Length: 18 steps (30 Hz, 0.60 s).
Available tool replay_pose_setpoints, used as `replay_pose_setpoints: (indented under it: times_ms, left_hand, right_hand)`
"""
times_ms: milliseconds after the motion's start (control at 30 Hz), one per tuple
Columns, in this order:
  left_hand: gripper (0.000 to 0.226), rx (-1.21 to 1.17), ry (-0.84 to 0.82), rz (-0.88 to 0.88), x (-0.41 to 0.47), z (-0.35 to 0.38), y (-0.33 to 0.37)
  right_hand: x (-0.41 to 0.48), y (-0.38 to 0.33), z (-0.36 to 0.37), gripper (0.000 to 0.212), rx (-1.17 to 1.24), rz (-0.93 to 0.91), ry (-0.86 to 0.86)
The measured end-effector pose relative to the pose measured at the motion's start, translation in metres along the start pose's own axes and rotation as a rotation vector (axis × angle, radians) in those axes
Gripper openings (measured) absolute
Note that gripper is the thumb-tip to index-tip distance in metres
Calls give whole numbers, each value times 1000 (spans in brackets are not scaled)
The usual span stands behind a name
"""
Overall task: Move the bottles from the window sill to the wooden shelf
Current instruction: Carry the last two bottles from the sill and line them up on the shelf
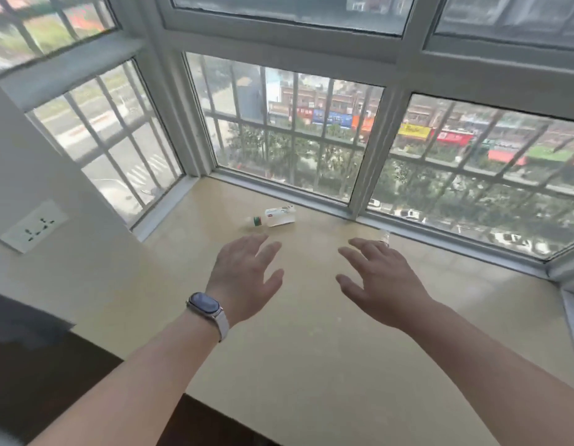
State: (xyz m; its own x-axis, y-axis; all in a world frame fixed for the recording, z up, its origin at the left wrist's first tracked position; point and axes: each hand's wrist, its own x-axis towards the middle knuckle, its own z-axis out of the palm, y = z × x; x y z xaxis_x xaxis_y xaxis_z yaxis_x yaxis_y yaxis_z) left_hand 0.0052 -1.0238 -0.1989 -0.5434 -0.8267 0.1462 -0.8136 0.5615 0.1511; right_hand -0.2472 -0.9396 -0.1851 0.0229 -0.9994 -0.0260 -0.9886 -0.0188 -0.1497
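Both forearms reached in over the sill's near edge: left hand (244, 278) and right hand (380, 281) spread wide, empty, palms down above the window sill (311, 365), likely lining up a two-handed pickup. One bottle (274, 217) lay on its side by the sill's back edge; a second bottle (384, 235) stood just past the right fingertips.

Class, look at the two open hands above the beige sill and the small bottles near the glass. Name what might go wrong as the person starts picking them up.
1. The small clear bottle with the green band lies on its side on the beige window sill; a nudge from the left hand might roll it away.
2. The tiny clear bottle is partly hidden behind the right hand and could be knocked or missed.
3. The clear box-shaped bottle with a white label sits close beside the banded one, so one grab may disturb both.
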Motion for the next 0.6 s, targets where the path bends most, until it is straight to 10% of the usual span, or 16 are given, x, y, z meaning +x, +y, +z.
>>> replay_pose_setpoints:
  times_ms: [600]
  left_hand:
    - [61, -189, -145, 64, 118, 78, -83]
  right_hand:
    - [64, 34, 46, 62, 10, 282, -119]
